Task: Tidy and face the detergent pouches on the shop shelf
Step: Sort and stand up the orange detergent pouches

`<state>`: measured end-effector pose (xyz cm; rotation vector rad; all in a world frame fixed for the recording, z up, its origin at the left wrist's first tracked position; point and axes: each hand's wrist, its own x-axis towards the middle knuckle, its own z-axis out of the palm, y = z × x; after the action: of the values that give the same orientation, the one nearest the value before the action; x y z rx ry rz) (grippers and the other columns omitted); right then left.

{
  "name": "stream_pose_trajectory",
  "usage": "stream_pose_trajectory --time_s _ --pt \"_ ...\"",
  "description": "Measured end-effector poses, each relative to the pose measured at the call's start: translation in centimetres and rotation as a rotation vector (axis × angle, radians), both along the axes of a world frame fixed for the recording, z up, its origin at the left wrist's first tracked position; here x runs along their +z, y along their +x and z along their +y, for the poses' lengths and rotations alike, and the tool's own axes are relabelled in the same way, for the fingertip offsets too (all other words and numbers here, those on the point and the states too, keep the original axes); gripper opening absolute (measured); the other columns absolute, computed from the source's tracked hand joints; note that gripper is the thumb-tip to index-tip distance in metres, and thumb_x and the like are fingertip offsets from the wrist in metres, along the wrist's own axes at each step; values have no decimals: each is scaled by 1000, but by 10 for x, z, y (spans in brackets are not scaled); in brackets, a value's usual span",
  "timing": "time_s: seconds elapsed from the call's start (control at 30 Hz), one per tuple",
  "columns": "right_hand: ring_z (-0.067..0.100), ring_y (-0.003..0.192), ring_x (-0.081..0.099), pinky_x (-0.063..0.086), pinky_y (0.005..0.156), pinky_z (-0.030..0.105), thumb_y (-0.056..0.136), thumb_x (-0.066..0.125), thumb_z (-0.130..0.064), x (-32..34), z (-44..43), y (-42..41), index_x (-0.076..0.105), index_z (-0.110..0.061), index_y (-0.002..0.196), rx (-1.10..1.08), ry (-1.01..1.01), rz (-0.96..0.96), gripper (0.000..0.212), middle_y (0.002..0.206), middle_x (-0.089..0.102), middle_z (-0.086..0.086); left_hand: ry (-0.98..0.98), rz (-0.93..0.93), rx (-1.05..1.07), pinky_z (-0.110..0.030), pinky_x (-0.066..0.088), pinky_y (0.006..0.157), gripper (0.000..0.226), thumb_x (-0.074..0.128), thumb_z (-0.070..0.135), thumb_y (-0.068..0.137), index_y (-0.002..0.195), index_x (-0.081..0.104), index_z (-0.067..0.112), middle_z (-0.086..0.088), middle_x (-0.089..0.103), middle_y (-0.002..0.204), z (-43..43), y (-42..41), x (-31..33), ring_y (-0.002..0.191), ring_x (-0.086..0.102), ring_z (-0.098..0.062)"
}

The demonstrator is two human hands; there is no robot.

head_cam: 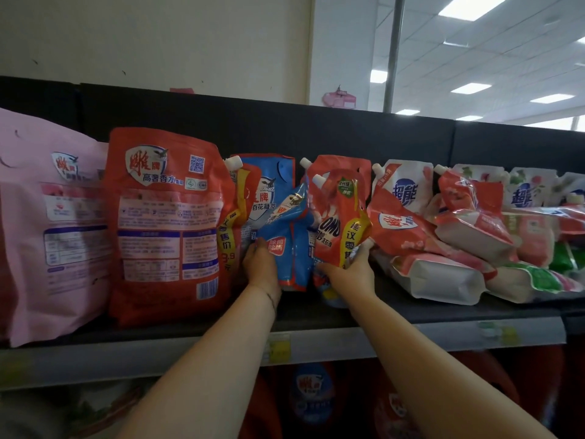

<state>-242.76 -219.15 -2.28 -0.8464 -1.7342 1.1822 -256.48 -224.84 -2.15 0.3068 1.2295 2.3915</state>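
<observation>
Blue pouch [292, 239] — left hand [261, 266], red pouch [340, 213] — right hand [351, 270], bottom edges gripped

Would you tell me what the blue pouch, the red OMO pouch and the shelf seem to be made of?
Blue pouch: apparently flexible plastic film, glossy; it crumples and glints. Red OMO pouch: the same kind of film, shiny creases, with a white, probably hard-plastic spout cap. Shelf: dark, matt, rigid; possibly painted metal, unconfirmed.

Shop aisle, detergent pouches [338, 217] crowding a dark shelf [304, 312], yellow price tags [278, 346] on its edge (print blurred), ceiling light panels [471, 6] at two o'clock.
</observation>
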Motion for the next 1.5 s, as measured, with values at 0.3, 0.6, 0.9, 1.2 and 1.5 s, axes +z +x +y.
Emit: stream_pose_trajectory --time_s 0.3,0.6,0.9,1.2,1.5 --pt "26 122 52 43 97 42 85 68 -35 -8 4 -5 14 -30 150 3 60 3 84 135 53 2 -648 802 365 -46 46 96 70 66 46 76 132 39 14 -5 52 130 -11 12 38 118 51 -31" --pt "26 117 55 44 85 34 84 69 -31 -14 3 -10 13 -25 149 -12 181 -69 85 131 54 3 -1063 1162 492 -66 10 108 46 43 59 92 124 56 28 -5 55 128 17 24 43 135 27 -40" --pt "26 119 54 48 95 49 65 75 -53 -13 -7 -16 4 -33 148 0 281 -103 110 137 49 2 -243 860 389 -24 44 63 38 32 34 103 92 54 5 -1 58 81 1 16 53 87 62 -27" --pt "29 131 40 41 103 54 48 73 -60 -12 -9 -18 -5 -38 147 61 304 -180 127 148 33 5 -248 869 152 -34 45 100 54 62 30 91 139 37 23 2 53 135 -35 6 32 123 50 -15" --pt "38 141 19 23 115 52 71 77 -50 0 -7 -13 -35 -25 142 91 254 -458 135 157 0 11 -653 1098 390 -48 46 98 81 74 26 76 141 25 21 -7 44 135 -56 26 3 123 47 -29"
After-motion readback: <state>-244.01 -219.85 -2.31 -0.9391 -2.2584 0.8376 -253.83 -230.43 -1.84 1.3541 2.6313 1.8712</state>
